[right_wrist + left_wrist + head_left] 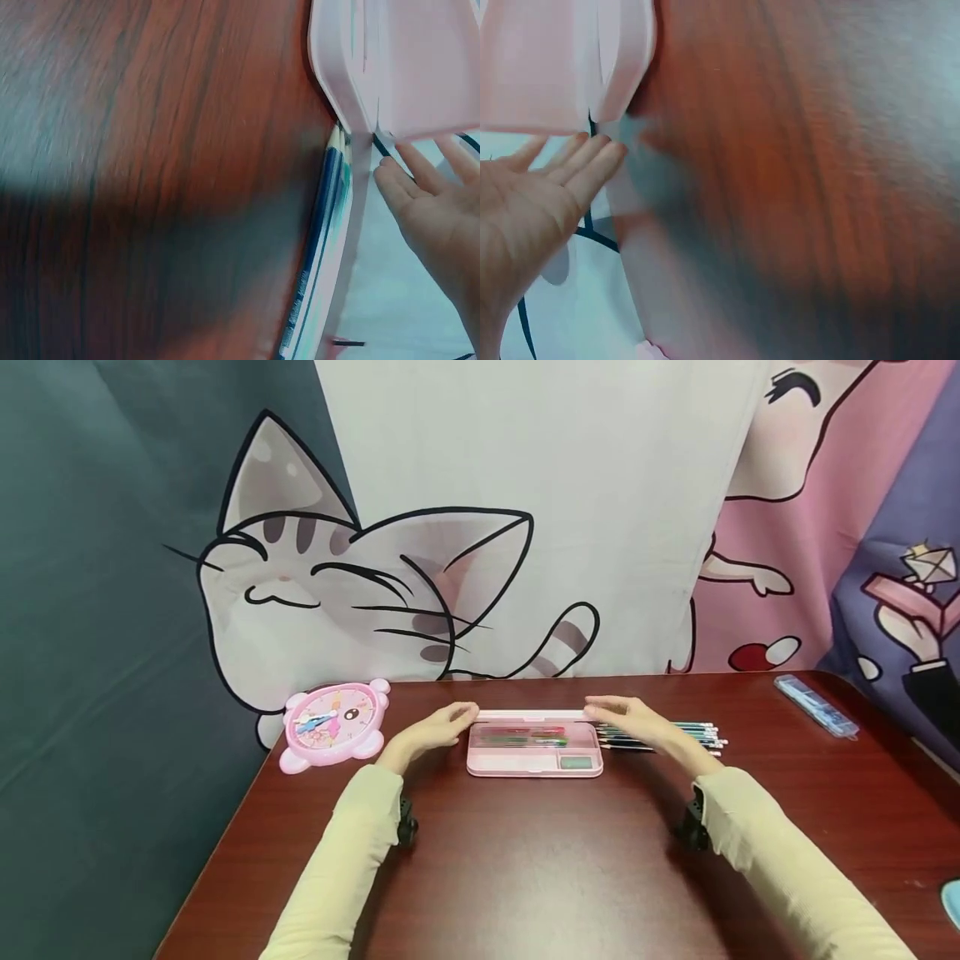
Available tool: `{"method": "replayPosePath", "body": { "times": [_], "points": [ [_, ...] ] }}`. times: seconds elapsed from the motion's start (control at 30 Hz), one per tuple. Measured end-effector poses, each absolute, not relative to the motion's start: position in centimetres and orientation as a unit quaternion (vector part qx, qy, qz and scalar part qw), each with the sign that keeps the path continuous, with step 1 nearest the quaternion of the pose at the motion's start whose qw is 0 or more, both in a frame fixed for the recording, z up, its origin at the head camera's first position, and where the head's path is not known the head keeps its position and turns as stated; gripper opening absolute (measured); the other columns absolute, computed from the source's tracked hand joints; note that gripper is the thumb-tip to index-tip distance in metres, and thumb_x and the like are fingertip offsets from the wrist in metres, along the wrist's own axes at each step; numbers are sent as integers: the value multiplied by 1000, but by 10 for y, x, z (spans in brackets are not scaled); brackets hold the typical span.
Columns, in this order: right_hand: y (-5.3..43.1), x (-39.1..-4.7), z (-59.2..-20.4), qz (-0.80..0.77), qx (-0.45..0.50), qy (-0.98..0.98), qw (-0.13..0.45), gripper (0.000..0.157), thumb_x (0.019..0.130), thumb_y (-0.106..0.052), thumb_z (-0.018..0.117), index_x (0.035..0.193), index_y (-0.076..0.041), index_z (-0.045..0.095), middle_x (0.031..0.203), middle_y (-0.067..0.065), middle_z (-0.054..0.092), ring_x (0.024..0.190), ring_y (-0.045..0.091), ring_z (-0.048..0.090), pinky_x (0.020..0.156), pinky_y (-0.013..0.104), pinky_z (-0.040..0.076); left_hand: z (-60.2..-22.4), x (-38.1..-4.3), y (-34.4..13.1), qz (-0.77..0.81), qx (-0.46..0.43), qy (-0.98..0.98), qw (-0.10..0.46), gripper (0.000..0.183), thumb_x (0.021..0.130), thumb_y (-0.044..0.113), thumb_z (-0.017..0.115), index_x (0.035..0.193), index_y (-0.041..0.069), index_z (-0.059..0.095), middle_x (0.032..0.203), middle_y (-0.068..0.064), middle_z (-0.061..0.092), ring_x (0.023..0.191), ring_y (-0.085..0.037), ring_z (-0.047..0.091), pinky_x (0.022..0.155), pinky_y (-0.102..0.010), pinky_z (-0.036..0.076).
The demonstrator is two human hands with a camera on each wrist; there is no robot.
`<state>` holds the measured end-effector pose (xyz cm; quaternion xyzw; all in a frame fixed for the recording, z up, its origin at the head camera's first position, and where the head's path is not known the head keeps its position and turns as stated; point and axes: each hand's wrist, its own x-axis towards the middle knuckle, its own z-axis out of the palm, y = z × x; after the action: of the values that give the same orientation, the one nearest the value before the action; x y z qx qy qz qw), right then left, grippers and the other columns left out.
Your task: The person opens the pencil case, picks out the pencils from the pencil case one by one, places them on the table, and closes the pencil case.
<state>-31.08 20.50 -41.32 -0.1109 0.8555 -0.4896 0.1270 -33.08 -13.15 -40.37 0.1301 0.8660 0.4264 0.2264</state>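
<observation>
A pink pencil case (510,764) lies unfolded on the table, its lid (532,716) raised at the back. Inside its tray are several colored pens (525,739) and a grey-green eraser (576,762). My left hand (438,727) is at the lid's left end, with fairly straight fingers touching the edge of the lid (532,67) in the left wrist view. At the opposite end, my right hand (633,718) has its extended fingers against the lid's side edge (431,67); the tips are partly hidden behind it.
Several pencils (697,735) lie right of the case, under the right forearm. A pink toy clock (333,725) stands at the table's back left. A blue clear box (816,704) lies at the back right. Behind the table hangs a cat-patterned cloth (600,510).
</observation>
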Motion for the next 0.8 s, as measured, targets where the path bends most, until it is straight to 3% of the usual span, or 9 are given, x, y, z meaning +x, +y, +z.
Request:
{"method": "replayPosePath", "body": {
  "times": [0.17,0.4,0.6,0.8],
  "points": [
    [199,-307,-412,-402,-195,886,125,70,83,-35,64,135,4,39,136,23,44,125,35,43,103,50,34,-406,-325,-136,361,165,894,210,70,89,46,51,142,6,30,145,-15,34,133,-27,33,109,-44,28],
    [185,-288,-421,-281,-229,926,103,88,70,-35,77,134,10,36,135,28,41,126,40,39,102,52,33,-419,-304,-126,295,210,915,177,88,77,36,70,141,-5,24,141,-22,35,130,-31,34,109,-44,28],
    [183,-270,-430,-283,-235,922,122,93,73,-37,74,137,12,28,141,30,29,130,43,30,105,55,26,-426,-284,-122,306,199,914,178,92,76,33,72,141,-7,21,141,-23,32,130,-31,33,109,-45,27],
    [172,-285,-418,-271,-238,925,123,92,76,-35,73,140,10,24,144,29,24,132,42,26,107,54,23,-414,-300,-130,273,217,924,160,92,77,34,72,140,-8,21,139,-24,33,127,-32,35,108,-45,28]
  ]
}}
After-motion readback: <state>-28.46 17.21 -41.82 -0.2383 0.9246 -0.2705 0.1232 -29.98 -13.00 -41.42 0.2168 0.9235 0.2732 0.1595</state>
